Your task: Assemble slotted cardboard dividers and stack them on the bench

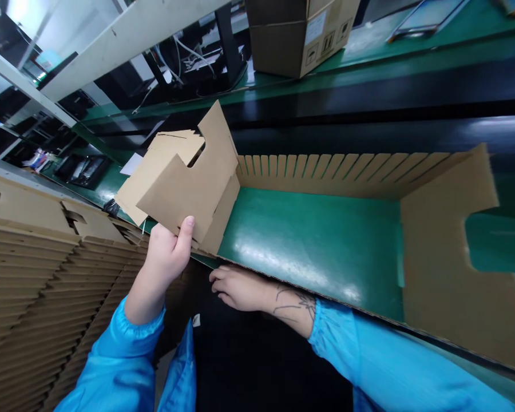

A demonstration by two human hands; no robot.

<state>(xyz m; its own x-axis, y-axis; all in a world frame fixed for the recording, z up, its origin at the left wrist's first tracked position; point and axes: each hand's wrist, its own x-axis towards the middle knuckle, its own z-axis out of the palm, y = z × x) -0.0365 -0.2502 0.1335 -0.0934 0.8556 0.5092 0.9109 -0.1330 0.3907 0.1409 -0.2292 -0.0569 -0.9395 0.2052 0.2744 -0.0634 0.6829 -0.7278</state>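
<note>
A brown cardboard box frame [326,171], unfolded into a long rectangle, stands on the green work surface, which shows through its middle. Its far wall has a row of slots. The end panel [450,229] on the right has a cut-out notch, as does the raised end flap [197,189] on the left. My left hand [171,249] grips the lower edge of that left flap, thumb on top and fingers hidden behind. Just outside the frame's near edge is my right hand [240,286], palm down, its fingers loosely bent and slightly apart with nothing in them.
A tall stack of flat cardboard [38,309] rises at my left. More cut cardboard [154,166] lies behind the left flap. A closed carton [300,34] stands beyond the dark conveyor strip [369,91]. A black tray [81,170] sits far left.
</note>
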